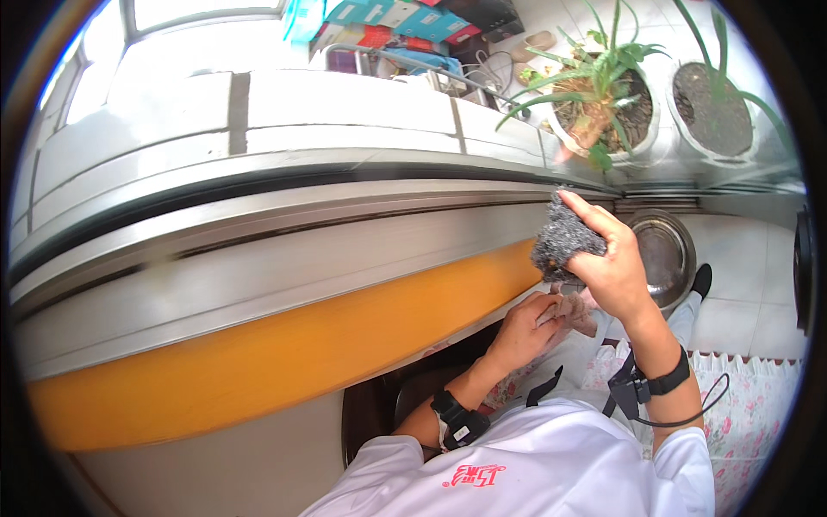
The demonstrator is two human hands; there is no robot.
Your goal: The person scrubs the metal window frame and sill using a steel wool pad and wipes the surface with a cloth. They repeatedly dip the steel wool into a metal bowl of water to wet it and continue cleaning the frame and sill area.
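Note:
My right hand (617,265) grips a dark grey, fuzzy cloth or pad (563,239) by its right side, index finger stretched along its top edge. In view, the pad overlaps the right part of the metal window track (362,210); whether it touches the track I cannot tell. Lower and to the left, my left hand (524,329) holds a crumpled pinkish-brown cloth (578,315) over my lap. Beyond my right hand lies a round metal basin (659,258), partly hidden by the hand and wrist.
Below the track runs an orange-yellow band (291,336). Behind the glass are a white-tiled ledge (349,103), stacked boxes (400,26) and two potted plants (604,97) (714,110). A floral, ruffled cover (743,413) lies at my right side.

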